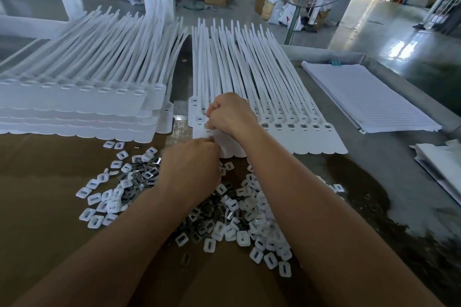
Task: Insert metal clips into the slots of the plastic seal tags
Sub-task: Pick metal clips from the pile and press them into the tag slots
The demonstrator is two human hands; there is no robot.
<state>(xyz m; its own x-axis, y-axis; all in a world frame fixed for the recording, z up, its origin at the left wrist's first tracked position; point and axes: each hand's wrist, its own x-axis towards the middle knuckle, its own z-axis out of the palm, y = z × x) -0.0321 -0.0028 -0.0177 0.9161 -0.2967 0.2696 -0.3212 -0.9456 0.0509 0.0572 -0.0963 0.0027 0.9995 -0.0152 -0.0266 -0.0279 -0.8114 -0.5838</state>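
A sheet of joined white plastic seal tags [294,132] lies ahead of me, long tails pointing away and slotted heads near me. My right hand [230,113] is curled into a fist over the left end of that row, fingertips pinched down at a tag head; what they pinch is hidden. My left hand [190,164] is curled just below it, fingertips touching the tags' flat front edge, with its hold hidden too. A loose heap of metal clips [199,229] and small white plastic caps [243,238] lies under my forearms.
A taller stack of tag sheets [82,104] sits at the left. Stacked white sheets [369,99] lie at the right, more papers [441,164] at the right edge. Brown cardboard [40,194] covers the near table. A fan and boxes stand beyond the table.
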